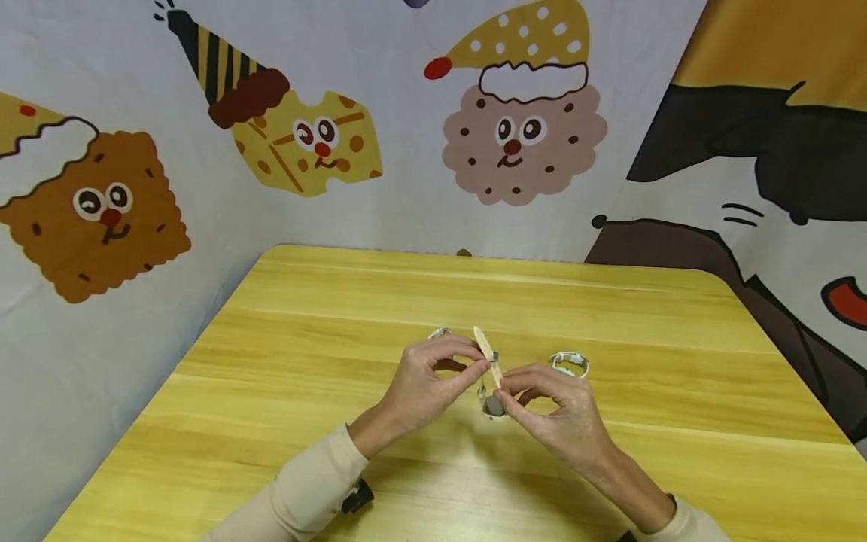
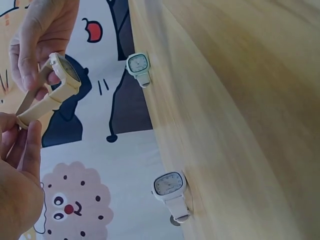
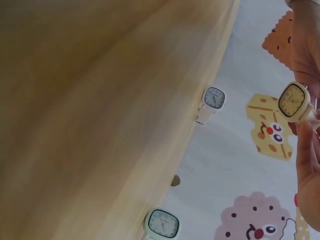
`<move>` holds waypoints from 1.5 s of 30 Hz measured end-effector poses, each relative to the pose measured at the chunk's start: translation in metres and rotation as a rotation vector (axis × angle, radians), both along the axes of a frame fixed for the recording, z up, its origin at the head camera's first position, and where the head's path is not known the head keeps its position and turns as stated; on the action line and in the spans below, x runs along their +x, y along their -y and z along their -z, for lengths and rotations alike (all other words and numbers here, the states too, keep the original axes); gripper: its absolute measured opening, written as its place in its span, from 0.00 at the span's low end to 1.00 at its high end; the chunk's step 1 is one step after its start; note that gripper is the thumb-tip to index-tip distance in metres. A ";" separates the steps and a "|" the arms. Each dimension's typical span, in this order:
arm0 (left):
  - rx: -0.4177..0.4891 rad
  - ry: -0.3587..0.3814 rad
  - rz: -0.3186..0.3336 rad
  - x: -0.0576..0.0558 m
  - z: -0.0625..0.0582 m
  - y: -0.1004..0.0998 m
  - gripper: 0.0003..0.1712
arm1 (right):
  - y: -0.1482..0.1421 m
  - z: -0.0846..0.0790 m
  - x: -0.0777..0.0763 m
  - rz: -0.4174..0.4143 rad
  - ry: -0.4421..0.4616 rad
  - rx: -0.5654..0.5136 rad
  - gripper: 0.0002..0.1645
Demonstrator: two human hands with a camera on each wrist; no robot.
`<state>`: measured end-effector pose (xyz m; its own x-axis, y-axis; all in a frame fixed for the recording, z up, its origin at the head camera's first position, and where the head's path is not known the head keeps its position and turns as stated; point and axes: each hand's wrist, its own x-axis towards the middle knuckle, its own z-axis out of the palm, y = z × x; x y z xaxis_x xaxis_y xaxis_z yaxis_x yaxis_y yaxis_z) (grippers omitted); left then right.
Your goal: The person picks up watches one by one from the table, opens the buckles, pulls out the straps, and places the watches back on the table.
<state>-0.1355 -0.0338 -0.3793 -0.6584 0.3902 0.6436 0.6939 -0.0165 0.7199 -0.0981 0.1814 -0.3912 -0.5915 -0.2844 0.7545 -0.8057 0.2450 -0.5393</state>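
Observation:
A cream wristwatch (image 1: 494,406) with a square rounded case is up off the table between both hands. Its strap (image 1: 484,348) points upward and away, a small buckle partway along it. The left hand (image 1: 433,380) pinches the strap by the buckle between thumb and fingers. With thumb and forefinger, the right hand (image 1: 558,418) grips the strap near the case. In the left wrist view the strap forms a loop, and the right wrist view shows the pale yellow dial (image 3: 291,101) facing outward.
Behind the left hand a white watch (image 2: 169,185) stands on the wooden table (image 1: 305,301), partly hidden in the head view. A mint-green watch (image 1: 570,365) stands beyond the right hand. A black object (image 1: 357,497) shows beside the left sleeve. Cartoon-printed cloth (image 1: 406,203) hangs around the table.

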 end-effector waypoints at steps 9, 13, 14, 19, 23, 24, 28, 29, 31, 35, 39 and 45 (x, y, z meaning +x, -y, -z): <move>0.024 0.027 -0.021 0.000 0.000 0.002 0.04 | 0.000 -0.004 0.004 -0.005 0.056 0.028 0.20; 0.035 0.028 -0.050 0.001 0.000 0.003 0.04 | -0.001 -0.006 0.004 -0.017 0.059 0.032 0.19; 0.042 0.030 -0.059 0.001 0.000 0.004 0.04 | -0.001 -0.006 0.004 -0.022 0.060 0.032 0.19; 0.076 0.046 -0.089 0.000 0.000 0.005 0.04 | -0.001 -0.007 0.004 -0.039 0.073 0.035 0.18; 0.093 0.052 -0.089 -0.001 0.000 0.006 0.04 | -0.001 -0.007 0.004 -0.021 0.086 0.049 0.17; 0.097 0.054 -0.090 -0.001 0.000 0.006 0.04 | -0.001 -0.007 0.004 -0.013 0.088 0.051 0.17; 0.106 0.066 -0.089 -0.002 0.001 0.006 0.04 | -0.001 -0.006 0.004 0.005 0.098 0.054 0.17; 0.104 0.068 -0.092 -0.002 0.001 0.006 0.04 | 0.000 -0.006 0.004 0.006 0.100 0.053 0.17; 0.097 0.074 -0.099 -0.002 0.001 0.007 0.05 | 0.000 -0.005 0.004 0.005 0.103 0.056 0.17; 0.099 0.113 -0.091 -0.001 0.001 0.008 0.05 | 0.000 -0.005 0.004 0.027 0.125 0.071 0.17; 0.098 0.157 -0.075 0.001 0.002 0.008 0.07 | 0.001 -0.005 0.006 0.060 0.161 0.092 0.16; 0.018 0.122 -0.083 0.003 0.002 0.006 0.09 | 0.003 -0.006 0.007 0.102 0.164 0.107 0.17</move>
<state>-0.1323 -0.0401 -0.3811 -0.7617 0.3200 0.5633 0.6008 0.0235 0.7991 -0.0912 0.1784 -0.3853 -0.7334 -0.2905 0.6145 -0.6777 0.3834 -0.6275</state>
